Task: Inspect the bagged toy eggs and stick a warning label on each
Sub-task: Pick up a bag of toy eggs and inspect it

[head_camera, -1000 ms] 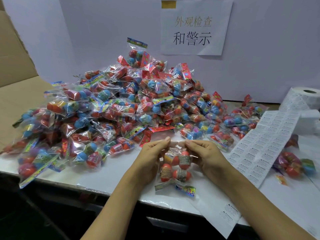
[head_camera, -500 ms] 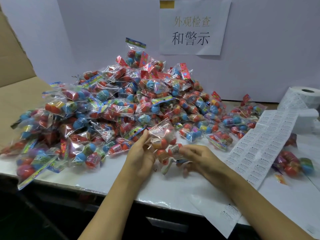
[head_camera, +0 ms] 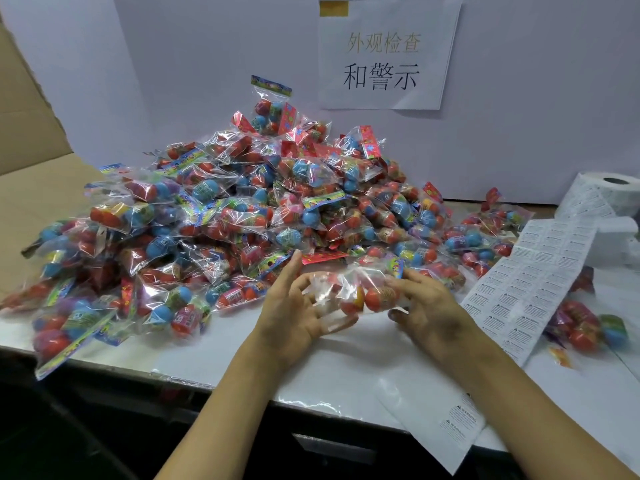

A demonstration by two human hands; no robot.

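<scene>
**One bag held up between both hands for a look-over**

The bag of toy eggs [head_camera: 360,292] is held just above the tabletop [head_camera: 346,368], in front of the big pile of bagged eggs [head_camera: 242,216], apparently so it can be checked on its own against the plain white surface. It is a clear, crinkly film pouch that catches glare; inside sit smooth red egg shapes with a printed band round the middle, and a bright printed header strip shows at its upper right end.

The left hand [head_camera: 294,306] lies palm up with fingers nearly straight, cradling the bag's left end from beneath, not clamping it. The right hand [head_camera: 426,303] has its fingers curled over the bag's right end and grips it there. Motion blur softens the film, so exactly where the fingertips meet it is hard to tell.

To the right a strip of warning labels [head_camera: 533,285] runs from its roll [head_camera: 609,195] down across the tabletop and over the front edge, within easy reach of the right hand. The labels are small, white, rectangular, set in rows on glossy backing. A few bagged eggs [head_camera: 585,327] lie beyond the strip, probably done. A printed paper sign [head_camera: 384,53] hangs on the pale back wall.
</scene>
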